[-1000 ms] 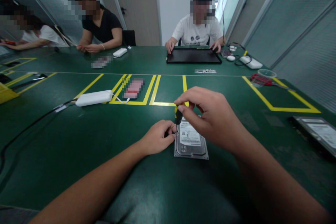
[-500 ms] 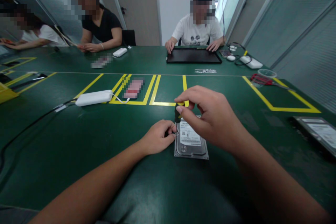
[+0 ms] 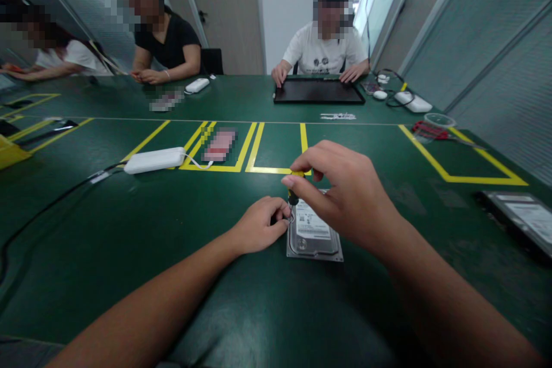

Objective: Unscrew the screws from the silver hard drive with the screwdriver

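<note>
A silver hard drive (image 3: 314,230) with a white label lies flat on the green table in front of me. My right hand (image 3: 340,190) is closed on a short screwdriver (image 3: 293,198) with a black and yellow handle, thumb and fingers around its top. The screwdriver stands nearly upright, its shaft pointing down at the drive's left edge. Beside that tip, my left hand (image 3: 264,224) grips the drive's left edge with curled fingers and thumb. The far end of the drive is partly hidden by my right hand.
A second hard drive (image 3: 524,215) lies at the right. Ahead are a white power bank (image 3: 155,160) with a cable, a phone (image 3: 221,145) and red-handled pliers (image 3: 431,130) by a clear plastic cup (image 3: 439,121). Across the table, a person's hands rest on a black panel (image 3: 319,91).
My right thumb and fingers have shifted around the screwdriver's handle, and the handle has turned and tilted slightly. My left hand and the hard drive have stayed in place.
</note>
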Demonstrator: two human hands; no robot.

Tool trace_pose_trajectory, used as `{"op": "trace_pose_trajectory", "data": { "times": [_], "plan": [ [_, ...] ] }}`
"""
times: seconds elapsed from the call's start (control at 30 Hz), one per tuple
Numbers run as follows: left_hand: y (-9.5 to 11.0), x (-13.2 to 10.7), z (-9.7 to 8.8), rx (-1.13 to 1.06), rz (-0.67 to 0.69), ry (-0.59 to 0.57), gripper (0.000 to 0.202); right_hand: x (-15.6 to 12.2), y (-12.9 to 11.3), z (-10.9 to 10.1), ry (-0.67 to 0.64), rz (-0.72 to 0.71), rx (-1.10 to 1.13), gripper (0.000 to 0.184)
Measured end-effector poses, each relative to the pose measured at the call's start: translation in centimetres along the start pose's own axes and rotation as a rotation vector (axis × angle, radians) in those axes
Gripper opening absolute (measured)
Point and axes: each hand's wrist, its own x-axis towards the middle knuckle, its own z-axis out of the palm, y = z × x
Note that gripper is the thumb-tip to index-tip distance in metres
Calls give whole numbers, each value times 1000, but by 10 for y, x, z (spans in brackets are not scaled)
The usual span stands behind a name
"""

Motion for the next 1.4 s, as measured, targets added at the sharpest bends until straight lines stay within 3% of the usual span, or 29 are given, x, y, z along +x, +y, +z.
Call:
{"op": "trace_pose_trajectory", "data": {
  "times": [0.37,0.67,1.1,1.4],
  "plan": [
    [0,0,1,2,-6,-10,4,-1,0,3,28,19,-103,21],
    [3,0,-1,-3,1,5,3,0,-1,-5,-21,33,19,7],
    [1,0,0,-7,8,22,4,-1,0,-6,-71,8,68,18],
    [4,0,-1,6,-18,1,3,1,4,-2,-17,10,41,9]
  ]
}}
